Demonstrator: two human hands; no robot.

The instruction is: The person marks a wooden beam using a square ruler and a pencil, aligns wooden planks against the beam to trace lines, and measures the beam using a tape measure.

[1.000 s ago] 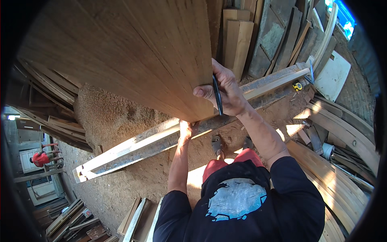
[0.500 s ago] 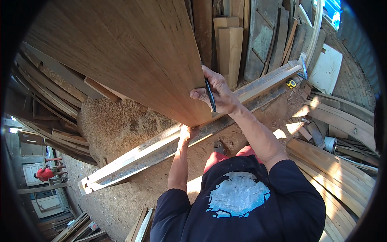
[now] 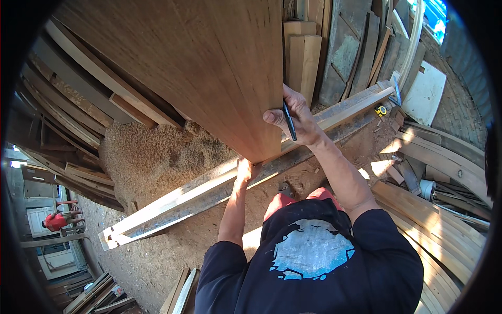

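Observation:
A wide, flat wooden board [image 3: 209, 68] rises before me, tilted, its lower end over a long beam. At that end's near corner, my left hand [image 3: 244, 170] is closed on the board, its fingertips partly hidden. Higher up, my right hand [image 3: 300, 118] grips the board's right edge, thumb lying against the broad face. A dark pen [image 3: 289, 120] is tucked in the same hand, pointing down toward me. The long pale beam [image 3: 180, 196] runs from lower left to upper right beneath the board.
Sawdust [image 3: 151, 162] is heaped beyond the beam. A yellow tape measure [image 3: 380, 111] lies by the beam's right end. Planks [image 3: 306, 63] lean at the back, and more timber [image 3: 434, 230] is stacked at right. Far left, a person in red [image 3: 55, 222] is in the background.
The board's upper part has swung to the right and stands steeper. My right hand has moved right with its edge, pen still in it. My left hand stays almost in place at the corner.

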